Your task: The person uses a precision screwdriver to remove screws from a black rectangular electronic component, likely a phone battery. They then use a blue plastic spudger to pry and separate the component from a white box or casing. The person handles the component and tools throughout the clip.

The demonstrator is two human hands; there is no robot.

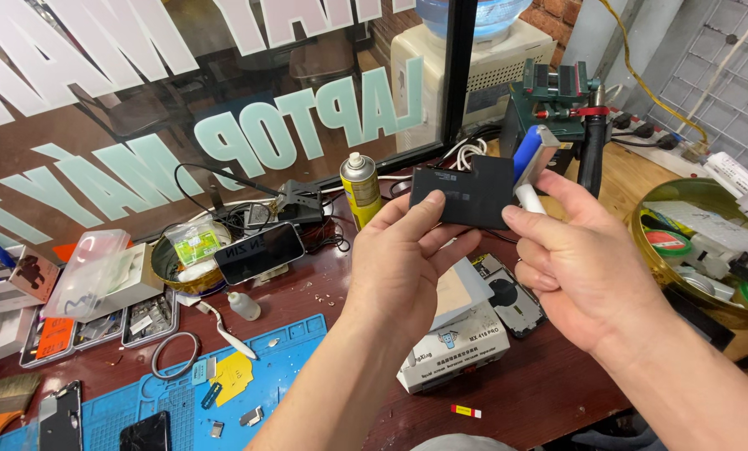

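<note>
The black flat battery (467,194) is being held up above the workbench, between your two hands. Your left hand (403,259) is pinching its lower left edge between thumb and fingers. Your right hand (578,263) is gripping its right edge while also clasping a blue roller (531,159) with a white handle. Just below your hands a white box (457,349) and an opened phone (512,296) are lying on the dark table (541,392). Further left a yellow spray can (361,190) is standing upright, and a blue work mat (224,388) is lying nearer you.

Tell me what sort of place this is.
Most likely a phone repair workbench. Both hands, left hand and right hand, hold a flat black battery above an opened phone, beside a blue repair mat with small parts.
</note>
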